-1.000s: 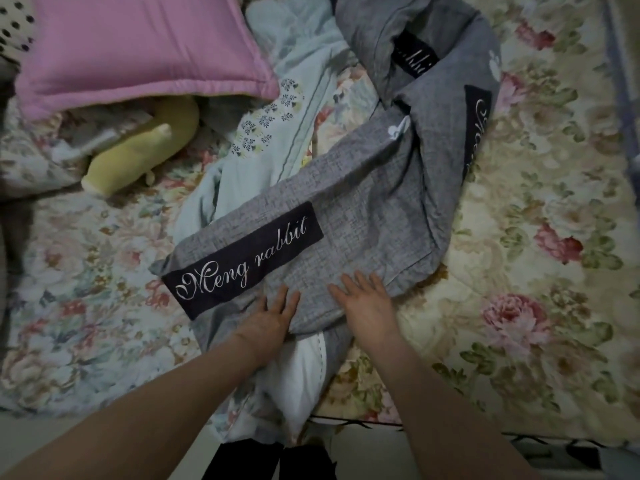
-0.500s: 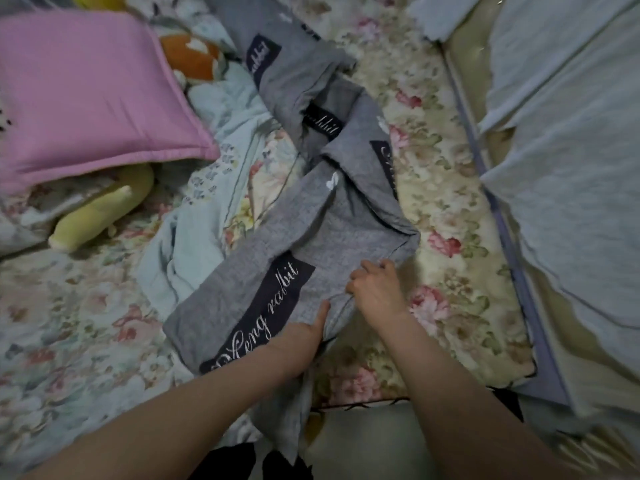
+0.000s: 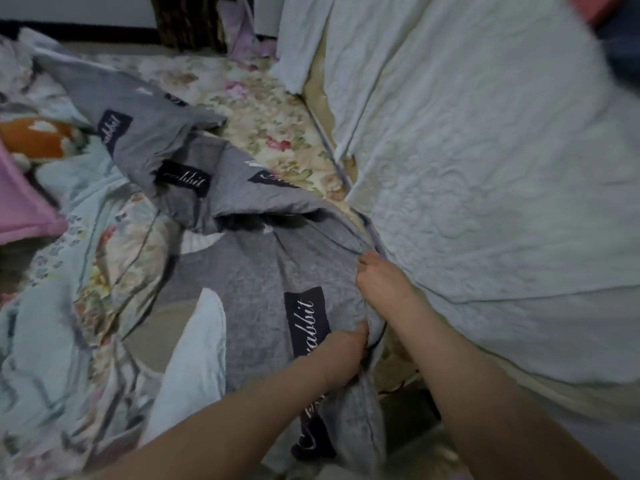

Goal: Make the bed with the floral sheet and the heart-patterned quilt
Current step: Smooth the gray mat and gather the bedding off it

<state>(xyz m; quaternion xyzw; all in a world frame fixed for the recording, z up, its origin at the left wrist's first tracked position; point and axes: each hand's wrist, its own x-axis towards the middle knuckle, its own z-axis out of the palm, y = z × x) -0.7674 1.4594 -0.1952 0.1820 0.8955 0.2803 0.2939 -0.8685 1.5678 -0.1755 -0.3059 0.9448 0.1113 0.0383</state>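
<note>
Head view: left hand (image 3: pixel 344 355) and right hand (image 3: pixel 379 282) are seemingly gripping the grey quilt (image 3: pixel 252 271); uneven tugging is risking rumpling the floral sheet (image 3: pixel 277 133).

On my feed: pale wall (image 3: pixel 86 6) top left w/ a dark strip (image 3: pixel 86 29) along its base. Brown woven piece (image 3: pixel 188 20), maybe a basket, at top centre beyond the bed (image 3: pixel 277 109). White quilted cover (image 3: pixel 485 168) fills the right side. Light's dim, edges blurry.
</note>
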